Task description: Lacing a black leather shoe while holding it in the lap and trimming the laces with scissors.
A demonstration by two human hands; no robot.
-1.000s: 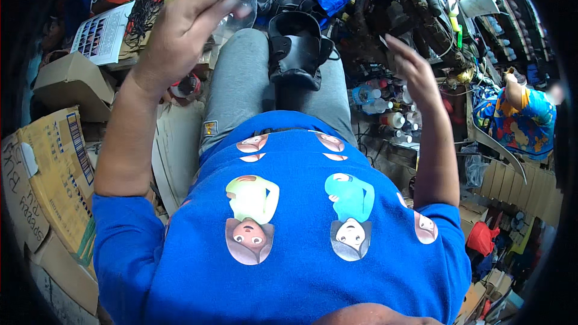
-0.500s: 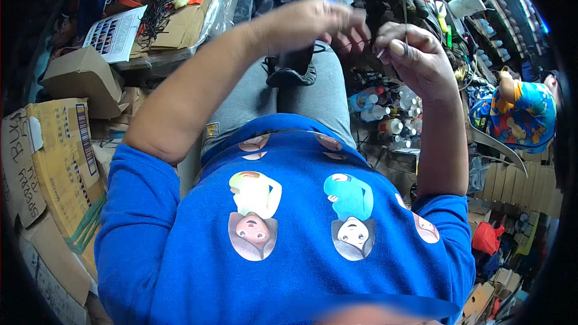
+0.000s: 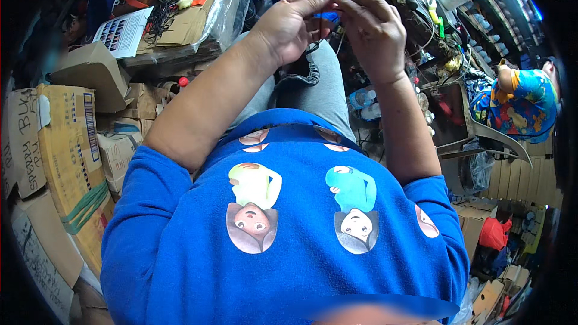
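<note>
In front of me, both hands are raised and meet at the fingertips. My left hand [image 3: 288, 29] is closed in a pinch, and a thin dark cord [image 3: 320, 25] hangs down by its fingers. Opposite it, my right hand [image 3: 378, 33] also pinches, its fingertips against those of the left. Whatever small thing sits between the tips is too small to make out. Below the hands, between my knees, rests a black item with a ribbed edge [image 3: 299, 77], possibly a shoe; its upper part is partly hidden by the left hand.
Cardboard boxes [image 3: 66, 144] are stacked at the left. A printed sheet [image 3: 123, 31] and a tangle of black cord [image 3: 161, 24] lie on cardboard. Plastic bottles [image 3: 363, 99] stand right of my knees. Farther right are a curved pale blade-like piece [image 3: 503, 144] and a person in a colourful shirt [image 3: 524, 105].
My right hand has moved left and up, turning its back toward me, to meet the left. My left hand has drawn slightly left, its palm now showing. The two hands were apart before.
</note>
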